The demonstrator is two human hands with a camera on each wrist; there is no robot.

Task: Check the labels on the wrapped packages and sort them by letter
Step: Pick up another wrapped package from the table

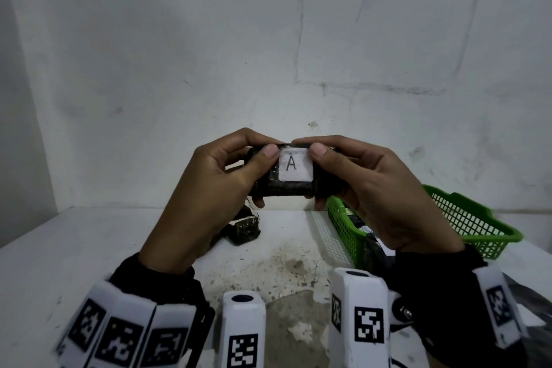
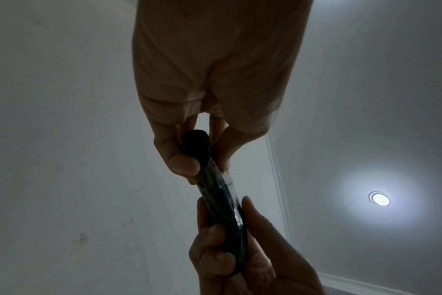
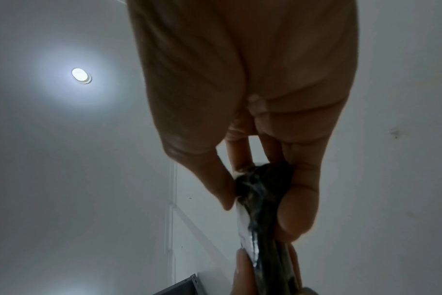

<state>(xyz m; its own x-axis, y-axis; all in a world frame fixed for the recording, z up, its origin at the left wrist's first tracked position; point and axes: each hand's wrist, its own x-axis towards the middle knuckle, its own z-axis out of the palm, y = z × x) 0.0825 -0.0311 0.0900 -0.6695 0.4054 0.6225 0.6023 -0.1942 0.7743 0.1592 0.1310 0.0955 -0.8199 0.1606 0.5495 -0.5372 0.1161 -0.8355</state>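
A dark wrapped package (image 1: 286, 187) with a white label (image 1: 295, 165) marked "A" is held up facing me above the white table. My left hand (image 1: 236, 170) pinches its left end, thumb in front and fingers behind. My right hand (image 1: 343, 170) pinches its right end the same way. In the left wrist view the package (image 2: 216, 191) shows edge-on between the left hand (image 2: 187, 159) above and the right hand (image 2: 227, 249) below. The right wrist view shows the package (image 3: 262, 209) edge-on, pinched by the right hand (image 3: 265, 189).
A green mesh basket (image 1: 466, 218) at the right of the table (image 1: 74, 248) holds dark packages. More dark wrapped packages (image 1: 243, 228) lie on the table behind my left hand. A white wall stands close behind. The table's middle is stained.
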